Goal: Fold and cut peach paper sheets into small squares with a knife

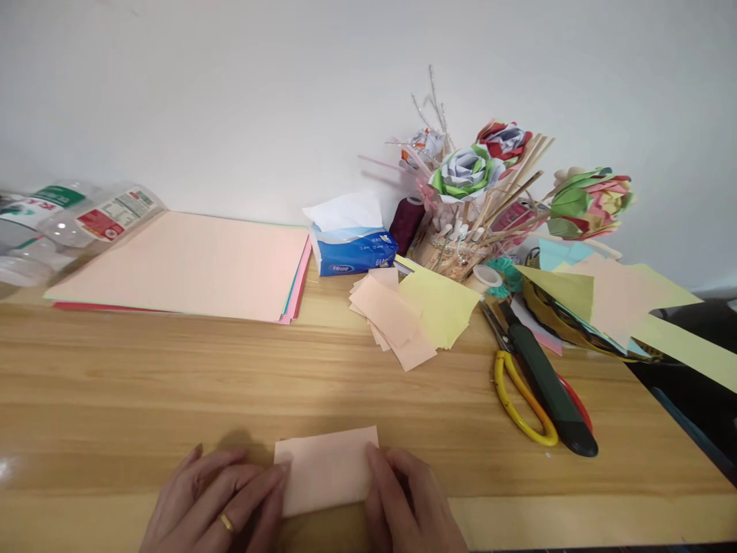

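A small rectangle of peach paper [328, 470] is held between my two hands, just above or on the wooden table near its front edge. My left hand [222, 503], with a gold ring on one finger, pinches the paper's left edge between thumb and forefinger. At the right edge, my right hand [406, 499] grips it the same way, its other fingers curled. Farther back lies a loose pile of similar peach paper pieces [391, 311], partly over a yellow paper sheet [441, 303].
Scissors [527, 403] and a dark green utility knife [550, 384] lie at the right. Behind them are a basket of paper [567, 326] and paper flowers [469, 173]. A tissue pack [354, 246], a stack of large sheets [196, 265] and plastic bottles [74, 219] stand along the wall.
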{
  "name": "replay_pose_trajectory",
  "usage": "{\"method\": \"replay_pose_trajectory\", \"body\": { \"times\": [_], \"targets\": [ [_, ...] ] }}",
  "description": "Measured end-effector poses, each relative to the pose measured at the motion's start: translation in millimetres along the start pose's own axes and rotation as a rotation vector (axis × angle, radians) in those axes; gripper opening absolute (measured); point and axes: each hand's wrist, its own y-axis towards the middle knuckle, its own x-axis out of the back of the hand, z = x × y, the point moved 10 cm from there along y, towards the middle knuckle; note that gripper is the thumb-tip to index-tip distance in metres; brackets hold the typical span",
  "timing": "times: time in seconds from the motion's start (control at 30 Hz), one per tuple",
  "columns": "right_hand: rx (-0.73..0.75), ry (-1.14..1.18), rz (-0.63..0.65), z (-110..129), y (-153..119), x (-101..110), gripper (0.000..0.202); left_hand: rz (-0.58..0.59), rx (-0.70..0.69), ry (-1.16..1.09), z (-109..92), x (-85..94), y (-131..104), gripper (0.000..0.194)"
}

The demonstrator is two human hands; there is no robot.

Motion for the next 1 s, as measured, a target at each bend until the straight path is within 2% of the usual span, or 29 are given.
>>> {"method": "replay_pose_trajectory", "body": {
  "times": [0.23, 0.47, 0.67, 0.73, 0.8, 0.93, 1.0],
  "targets": [
    [0.026, 0.007, 0.055, -1, 1, -4, 0.026, 0.037, -0.014, 0.016, -1, -2.2, 1, 0.013],
    [0.005, 0.07, 0.038, -2, 4, -2, 0.026, 0.069, -0.005, 0.035, 0, -5.2, -2, 0.014],
    [0.135, 0.107, 0.063, 2, 9, -3, 0.025, 0.206, 0.054, 0.129, 5, -14.7, -1, 0.017],
    [0.133, 0.092, 0.069, 0, 10, -1, 0.025, 0.214, 0.053, 0.128, 4, -14.1, 4, 0.019],
    [0.104, 0.071, 0.104, -4, 11, -2, 0.027, 0.215, -0.018, 0.128, -4, -13.7, 10, 0.026],
    [0.091, -0.024, 0.227, -10, 8, -6, 0.03, 0.269, -0.283, 0.169, -26, -19.4, 14, 0.052],
    [0.071, -0.022, 0.231, -15, 6, -4, 0.032, 0.301, -0.341, 0.181, -29, -21.7, 14, 0.057]
  ]
}}
